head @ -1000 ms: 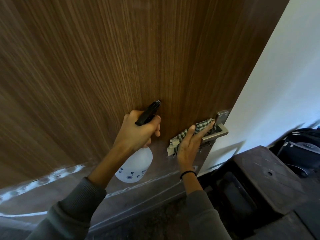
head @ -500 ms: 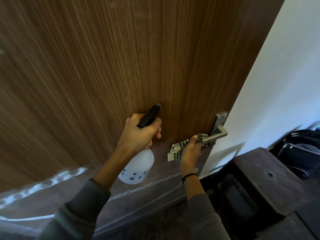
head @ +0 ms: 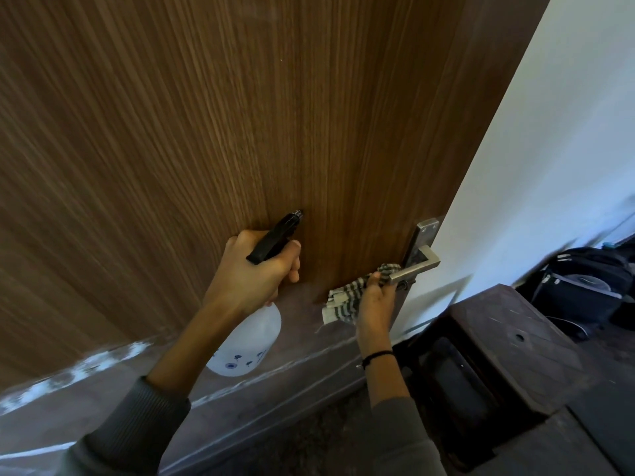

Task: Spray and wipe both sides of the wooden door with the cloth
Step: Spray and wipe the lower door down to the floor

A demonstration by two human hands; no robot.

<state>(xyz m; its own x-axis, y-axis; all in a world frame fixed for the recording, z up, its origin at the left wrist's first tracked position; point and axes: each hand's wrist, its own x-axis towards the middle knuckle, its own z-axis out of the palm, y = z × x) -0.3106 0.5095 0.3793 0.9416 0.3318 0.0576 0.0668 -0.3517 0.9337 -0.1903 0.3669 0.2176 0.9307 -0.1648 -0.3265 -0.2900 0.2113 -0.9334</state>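
Faces the wooden door, brown and vertically grained, filling the upper and left parts of the frame. Grips the spray bottle at centre frame with the left hand, fingers curled tight round the neck, with the black nozzle tilted upward close to the wood and the white body with small blue marks hanging below the wrist. Holds the cloth just right of centre in the right hand, fingers closed round the checked fabric, a bunched end sticking out to the left against the greyer lower part of the door. Keeps that hand up against the free end of the metal door handle at the door's right edge; cannot tell whether the fingers also wrap the lever. Wears grey sleeves on both arms and a thin dark band on the right wrist. Shows a white wall at the upper right, a dark wooden piece of furniture at the lower right, and a black bag at the far right edge.
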